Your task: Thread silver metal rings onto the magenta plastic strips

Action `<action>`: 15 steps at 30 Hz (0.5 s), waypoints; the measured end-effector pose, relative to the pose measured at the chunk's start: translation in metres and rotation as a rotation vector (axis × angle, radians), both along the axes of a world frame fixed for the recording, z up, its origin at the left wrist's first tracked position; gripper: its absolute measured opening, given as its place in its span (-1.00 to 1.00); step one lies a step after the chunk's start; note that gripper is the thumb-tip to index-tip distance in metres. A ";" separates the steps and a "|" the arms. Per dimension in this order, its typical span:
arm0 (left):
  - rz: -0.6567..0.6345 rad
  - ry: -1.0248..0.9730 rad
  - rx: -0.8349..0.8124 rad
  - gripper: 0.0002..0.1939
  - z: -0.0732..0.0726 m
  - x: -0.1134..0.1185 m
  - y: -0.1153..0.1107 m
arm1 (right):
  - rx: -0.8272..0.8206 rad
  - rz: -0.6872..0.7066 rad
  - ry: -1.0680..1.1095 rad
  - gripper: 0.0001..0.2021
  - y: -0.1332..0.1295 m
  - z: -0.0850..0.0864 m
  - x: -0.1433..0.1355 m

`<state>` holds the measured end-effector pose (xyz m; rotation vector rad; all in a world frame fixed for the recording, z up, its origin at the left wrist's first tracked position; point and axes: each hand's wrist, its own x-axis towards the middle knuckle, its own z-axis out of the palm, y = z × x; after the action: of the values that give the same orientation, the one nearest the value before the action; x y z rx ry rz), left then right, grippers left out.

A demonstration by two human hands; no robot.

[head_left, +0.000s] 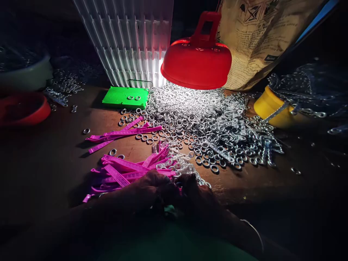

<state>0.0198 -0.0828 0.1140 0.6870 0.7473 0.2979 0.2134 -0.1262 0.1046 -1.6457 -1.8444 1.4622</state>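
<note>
My left hand [150, 186] and my right hand [199, 192] meet at the near edge of the table, in deep shadow. Their fingers are bent and pressed together; whatever sits between them is too dark to make out. Just beyond the left hand lies a heap of pink plastic strips [116, 175], some with a small loop at one end. White linked rings [187, 166] lie beyond the right hand, touching the pink heap. A few more pink strips [122, 135] lie crossed farther back.
A red lamp [197, 65] hangs over a wide pile of metal rings [187, 108]. Behind stand a green perforated block [119, 97], a ribbed translucent panel [130, 40] and a printed bag [252, 47]. A yellow tub [269, 108] stands right, a red bowl [40, 108] left.
</note>
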 end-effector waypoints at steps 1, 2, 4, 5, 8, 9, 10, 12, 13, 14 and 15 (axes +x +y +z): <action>-0.004 -0.028 -0.018 -0.59 -0.003 0.001 -0.002 | -0.028 -0.006 0.021 -0.58 0.000 0.001 -0.001; -0.003 -0.056 -0.020 -0.57 -0.006 0.001 -0.004 | -0.053 -0.016 0.048 -0.58 0.000 0.002 -0.002; 0.015 -0.100 0.020 -0.55 -0.013 0.003 -0.007 | -0.083 -0.045 0.092 -0.57 0.001 0.000 -0.002; 0.032 -0.097 0.049 -0.56 -0.016 0.003 -0.008 | -0.087 -0.048 0.108 -0.56 0.001 -0.002 -0.002; 0.064 -0.050 0.102 -0.59 -0.021 0.004 -0.011 | -0.058 0.012 0.147 -0.61 0.003 -0.006 -0.002; 0.060 -0.041 0.107 -0.59 -0.021 0.005 -0.011 | -0.039 0.052 0.159 -0.64 0.003 -0.005 -0.002; 0.053 -0.037 0.105 -0.58 -0.022 0.006 -0.012 | -0.016 0.097 0.169 -0.67 0.004 -0.004 -0.002; 0.050 -0.048 0.088 -0.55 -0.022 0.008 -0.012 | 0.023 0.181 0.175 -0.72 0.006 0.001 -0.003; 0.053 -0.048 0.071 -0.54 -0.022 0.008 -0.012 | 0.036 0.220 0.174 -0.76 0.007 0.003 -0.002; 0.058 -0.041 0.053 -0.53 -0.022 0.009 -0.013 | 0.041 0.242 0.173 -0.79 0.008 0.004 -0.002; 0.071 -0.031 0.036 -0.53 -0.022 0.009 -0.013 | 0.044 0.260 0.171 -0.81 0.009 0.005 -0.001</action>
<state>0.0290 -0.0960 0.0920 0.6897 0.7396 0.3873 0.2121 -0.1174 0.1100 -1.2543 -2.0339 1.5949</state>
